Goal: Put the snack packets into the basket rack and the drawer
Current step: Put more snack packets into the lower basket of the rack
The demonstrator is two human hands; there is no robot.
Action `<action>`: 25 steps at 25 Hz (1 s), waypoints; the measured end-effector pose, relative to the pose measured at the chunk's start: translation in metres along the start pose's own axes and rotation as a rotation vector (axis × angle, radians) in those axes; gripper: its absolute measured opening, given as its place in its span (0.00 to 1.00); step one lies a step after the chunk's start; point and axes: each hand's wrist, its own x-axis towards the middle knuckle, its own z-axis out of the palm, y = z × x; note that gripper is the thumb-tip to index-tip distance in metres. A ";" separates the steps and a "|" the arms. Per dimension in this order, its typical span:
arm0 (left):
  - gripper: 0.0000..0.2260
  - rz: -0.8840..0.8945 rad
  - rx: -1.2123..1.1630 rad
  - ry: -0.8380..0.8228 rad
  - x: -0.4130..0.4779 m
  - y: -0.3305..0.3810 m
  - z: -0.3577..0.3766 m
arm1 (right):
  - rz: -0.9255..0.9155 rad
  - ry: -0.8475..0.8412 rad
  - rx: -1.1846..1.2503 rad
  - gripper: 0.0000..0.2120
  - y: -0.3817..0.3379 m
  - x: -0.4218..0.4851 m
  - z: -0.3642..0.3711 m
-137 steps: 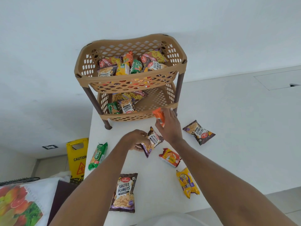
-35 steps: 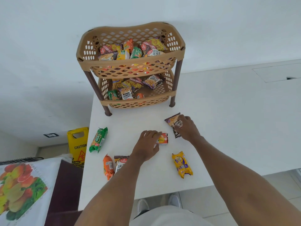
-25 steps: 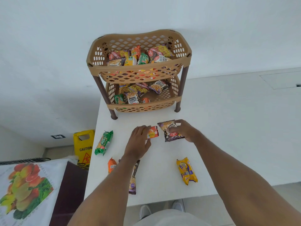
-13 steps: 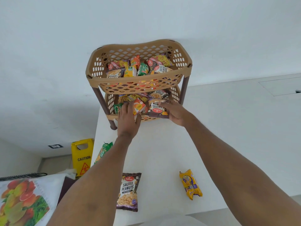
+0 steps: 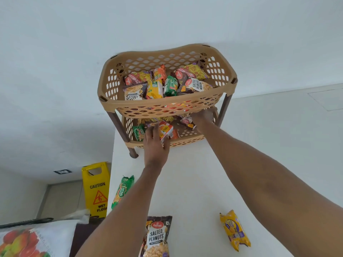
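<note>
Your left hand (image 5: 156, 143) grips an orange packet (image 5: 165, 131) at the lower tier of the basket rack (image 5: 167, 105); your right hand (image 5: 202, 118) holds a dark packet (image 5: 186, 121) deeper inside. On the worktop (image 5: 194, 182) the salted peanuts packet (image 5: 156, 237) looks light, crinkly and slippery: pinch it by a sealed edge.
</note>
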 end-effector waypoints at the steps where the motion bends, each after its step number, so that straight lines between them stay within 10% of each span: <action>1: 0.25 0.014 0.001 0.007 -0.001 -0.001 0.002 | -0.074 0.062 -0.094 0.33 0.003 0.002 0.002; 9: 0.25 -0.001 0.016 0.048 0.000 -0.004 0.015 | -0.481 0.017 -1.024 0.22 0.014 0.003 -0.006; 14: 0.25 -0.029 0.033 0.044 0.002 0.000 0.017 | -0.549 -0.079 -1.234 0.33 0.019 0.005 -0.010; 21: 0.26 -0.054 -0.016 -0.019 0.003 0.005 0.010 | -0.650 -0.186 -1.231 0.17 0.015 0.011 -0.025; 25: 0.30 -0.109 -0.160 -0.066 0.015 0.011 0.001 | -0.595 -0.560 -0.609 0.26 0.005 -0.003 -0.011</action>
